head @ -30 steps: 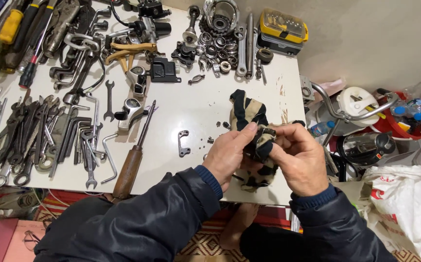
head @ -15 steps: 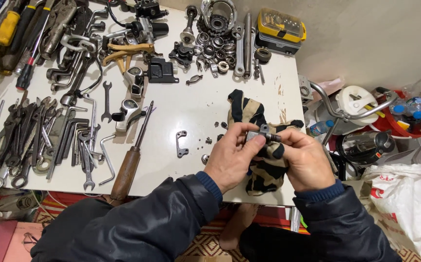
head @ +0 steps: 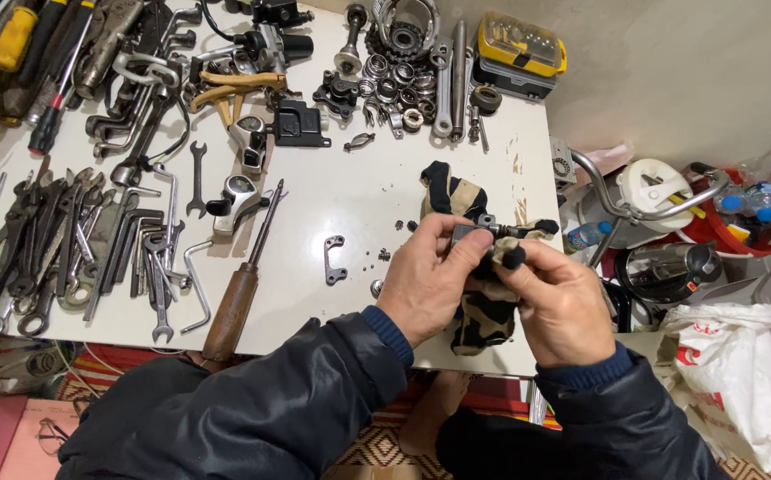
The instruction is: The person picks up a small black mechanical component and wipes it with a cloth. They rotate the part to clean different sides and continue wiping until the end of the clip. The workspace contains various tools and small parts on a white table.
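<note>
Held part: a small dark metal part point(head: 490, 233) with a thin shaft pointing right and black knobs at its ends, held above the right front corner of the bench
Left hand point(head: 430, 276): grip closed on the left end of the small dark metal part, thumb on top, fingers curled beneath
Right hand point(head: 563, 298): grip closed on the same part from the right, thumb and forefinger pinching a black knob near its middle
Cloth point(head: 470, 200): a camouflage rag with a black edge, lying on the bench under and behind both hands, its lower end hanging by the front edge
Bench point(head: 359, 204): white top, scuffed near the right edge
Loose bits: a small flat bracket point(head: 335, 259) and a few tiny round pieces lie just left of the left hand
Screwdriver point(head: 239, 284): long, with a wooden handle, lying diagonally left of the bracket
Wrenches point(head: 56, 249): a dense spread of spanners and hex keys over the left part of the bench
Far edge: bearings and gears point(head: 399, 49) in a cluster, with a yellow and grey case point(head: 520, 49) to their right
Beside the bench: a white plastic bag point(head: 732, 364) on the right, with a chrome tube and a red tub behind it
Sleeves: dark jacket with blue cuffs on both arms
</note>
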